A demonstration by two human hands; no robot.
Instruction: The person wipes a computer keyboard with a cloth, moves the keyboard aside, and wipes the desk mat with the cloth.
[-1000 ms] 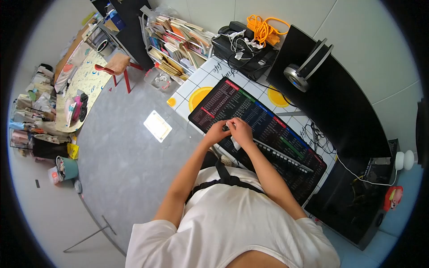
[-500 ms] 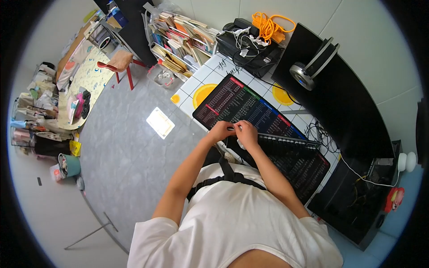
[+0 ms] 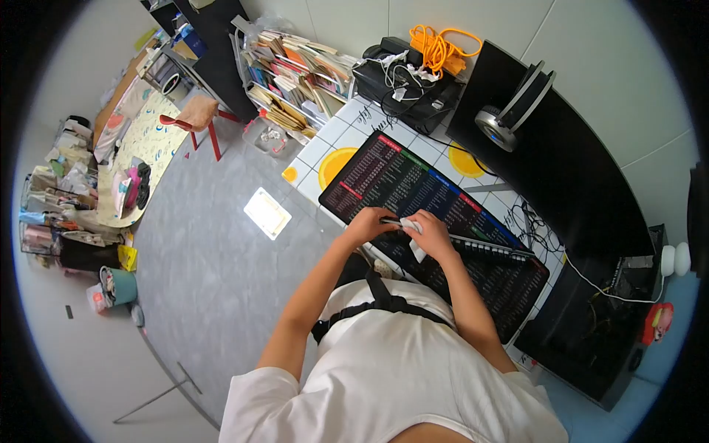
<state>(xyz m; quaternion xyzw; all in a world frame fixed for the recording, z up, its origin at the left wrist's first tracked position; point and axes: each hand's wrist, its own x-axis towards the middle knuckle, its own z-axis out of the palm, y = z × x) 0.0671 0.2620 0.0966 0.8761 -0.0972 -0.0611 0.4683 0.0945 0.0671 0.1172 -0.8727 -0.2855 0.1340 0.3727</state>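
Observation:
Both my hands are close together above a black desk mat [image 3: 413, 173] printed with text. My left hand [image 3: 367, 226] is closed in a pinch on a thin, light-coloured piece, too small to name. My right hand [image 3: 433, 235] grips a white tissue [image 3: 416, 247], which hangs below the fingers; its upper end meets the thin piece between the hands. Beside the right hand, a long dark thing, probably a keyboard, shows a row of pale keys [image 3: 493, 249] along its edge. My forearm partly hides it.
A curved monitor [image 3: 569, 170] with headphones [image 3: 509, 118] hung on it stands at the right. Behind the mat are a black box [image 3: 413, 96], an orange cable [image 3: 442, 52] and a book rack [image 3: 303, 74]. An open computer case [image 3: 583, 325] sits at right; a stool [image 3: 198, 118] stands on the floor.
My hands have moved apart, the right one shifting right and slightly toward my body. The white tissue and the thin piece between the hands now show more clearly.

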